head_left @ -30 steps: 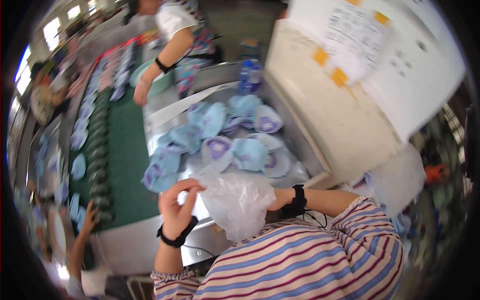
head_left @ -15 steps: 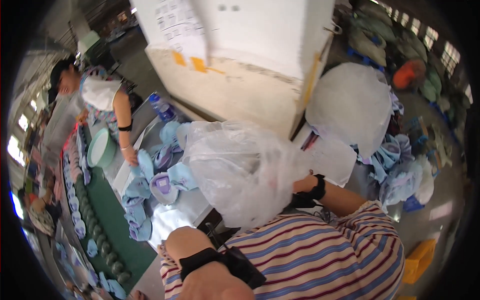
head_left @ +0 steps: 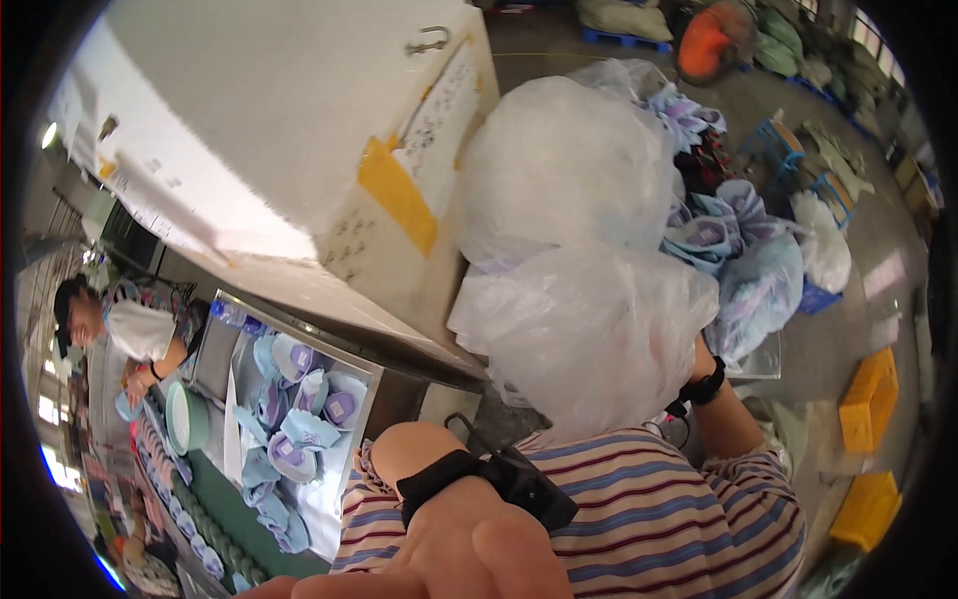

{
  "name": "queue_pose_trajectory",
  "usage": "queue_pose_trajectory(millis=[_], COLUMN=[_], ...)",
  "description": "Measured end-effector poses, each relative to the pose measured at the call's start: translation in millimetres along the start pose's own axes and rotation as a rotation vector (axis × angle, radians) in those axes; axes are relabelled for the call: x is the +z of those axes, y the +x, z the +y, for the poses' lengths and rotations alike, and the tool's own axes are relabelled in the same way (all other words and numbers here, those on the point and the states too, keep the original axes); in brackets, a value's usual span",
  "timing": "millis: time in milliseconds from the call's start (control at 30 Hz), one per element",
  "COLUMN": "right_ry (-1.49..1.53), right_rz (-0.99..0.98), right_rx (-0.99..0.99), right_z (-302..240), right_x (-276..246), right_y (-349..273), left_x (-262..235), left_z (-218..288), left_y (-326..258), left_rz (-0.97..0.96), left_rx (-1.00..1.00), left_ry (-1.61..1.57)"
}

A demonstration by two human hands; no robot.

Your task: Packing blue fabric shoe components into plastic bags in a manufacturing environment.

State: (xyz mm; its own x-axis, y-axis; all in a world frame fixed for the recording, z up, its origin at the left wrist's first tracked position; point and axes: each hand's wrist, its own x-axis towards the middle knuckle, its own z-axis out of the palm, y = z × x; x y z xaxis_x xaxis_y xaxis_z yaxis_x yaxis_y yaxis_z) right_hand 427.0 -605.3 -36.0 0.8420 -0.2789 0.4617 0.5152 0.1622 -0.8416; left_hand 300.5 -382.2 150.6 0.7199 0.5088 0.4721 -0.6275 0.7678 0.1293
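My right hand (head_left: pixel 693 357) is closed on a clear plastic bag (head_left: pixel 584 334), its fingers mostly hidden by the crinkled film. The bag is puffed out and hangs in front of me, overlapping a bigger filled plastic bag (head_left: pixel 569 160) behind it. At the lower edge my left hand (head_left: pixel 449 554) comes close to the camera, nothing visible in it. Its fingers seem stretched toward the left, though the picture cuts off most of them. Black straps circle both wrists, with a small black device on the left one.
On the left, a metal-topped table (head_left: pixel 334 479) holds light blue and purple fabric pieces (head_left: pixel 294 449). A co-worker (head_left: pixel 140 329) stands past a pale green basin (head_left: pixel 187 417). A white pillar (head_left: pixel 269 130) rises ahead. Bagged pieces (head_left: pixel 758 290) and yellow crates (head_left: pixel 866 399) lie right.
My view has swung to the right. The plastic bag in my right hand has moved away from the table to beside the bigger bag. The co-worker's arm has drawn back from the fabric pieces.
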Motion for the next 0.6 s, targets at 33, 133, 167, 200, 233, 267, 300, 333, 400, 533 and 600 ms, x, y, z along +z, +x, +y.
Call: queue_pose_trajectory(millis=[33,133,167,200,233,267,300,333,400,533,600], right_ry=[-0.018,-0.076,-0.096,-0.115,-0.130,-0.149,-0.161,-0.185,-0.211,-0.293,-0.095], right_rz=[0.062,0.234,0.282,0.328,0.370,0.422,0.472,0.528,0.613,0.782,0.793], right_rx=[-0.010,-0.050,-0.067,-0.083,-0.099,-0.117,-0.131,-0.146,-0.167,-0.209,-0.307], right_z=[-6,-28,-36,-45,-53,-63,-71,-85,-108,-125,-118], right_x=[-1,-18,-21,-29,-47,-65,-89,-120,-170,-168,-160], right_y=[0,-7,-16,-24,-24,-33,-32,-44,-63,-75,-64], left_x=[4,6,7,9,8,5,2,1,-1,-14,-18], left_z=[-5,-3,-9,-13,-11,-4,-4,0,-11,-30,-35], left_y=[1,0,2,-2,-12,-18,-9,-19,1,21,21], left_rz=[0.033,0.041,0.015,-0.010,-0.037,-0.064,-0.094,-0.116,-0.164,-0.234,-0.269], left_rx=[0.009,-0.028,-0.047,-0.063,-0.074,-0.096,-0.114,-0.140,-0.163,-0.214,-0.230], left_ry=[0.002,-0.038,-0.074,-0.110,-0.144,-0.181,-0.211,-0.248,-0.305,-0.431,-0.499])
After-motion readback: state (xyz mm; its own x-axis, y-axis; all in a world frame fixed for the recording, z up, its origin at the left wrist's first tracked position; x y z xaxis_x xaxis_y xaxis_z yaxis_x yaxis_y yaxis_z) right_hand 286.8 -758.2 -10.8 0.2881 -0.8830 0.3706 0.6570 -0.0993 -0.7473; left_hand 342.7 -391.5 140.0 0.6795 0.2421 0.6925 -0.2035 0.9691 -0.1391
